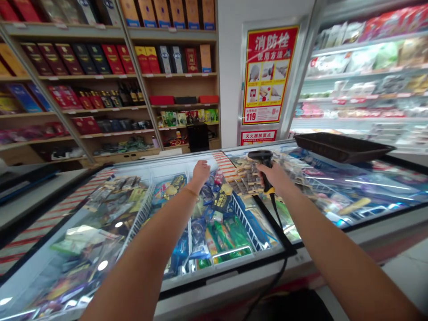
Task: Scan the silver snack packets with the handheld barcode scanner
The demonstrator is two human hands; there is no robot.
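My right hand (280, 177) is wrapped round the grip of a black and yellow barcode scanner (261, 155), held over the chest freezer. A black cable (277, 209) hangs from the scanner's lower end and runs down past the freezer's front edge. My left hand (201, 172) reaches out over the freezer's middle section with its fingers curled in. Whatever may be inside those fingers is hidden. Under the hands, wire baskets (245, 220) hold packaged ice creams (222, 200) in blue, black and green wrappers.
A dark brown tray (344, 147) rests on the freezer top (368, 185) at the right. Shelves (110, 76) of boxed goods stand behind at the left. A red poster (270, 73) hangs on the wall, with a lit display fridge (364, 84) to its right.
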